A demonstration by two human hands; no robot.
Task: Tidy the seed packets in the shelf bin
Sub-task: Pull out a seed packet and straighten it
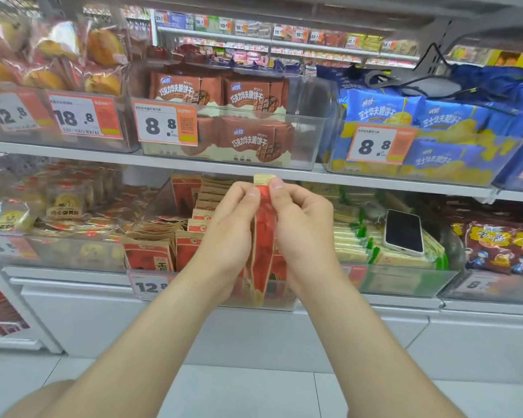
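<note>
The left hand [230, 220] and right hand [304, 226] hide the red paper seed packet's [261, 236] sides; the clear-bagged yellow buns [103, 46] at ten o'clock are blurred.

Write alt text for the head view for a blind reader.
Left hand and right hand pinch the top of an upright red seed packet at a shelf bin holding similar packets. A phone lies on pale packets in the neighbouring bin.

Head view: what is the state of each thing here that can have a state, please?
left hand, pinching the held packet near its top.
right hand, pinching the same packet near its top.
held packet, upright, edge toward the camera, in front of the bin.
other packets, standing in rows, some leaning.
phone, lying screen up on green packets, screen dark.
</note>
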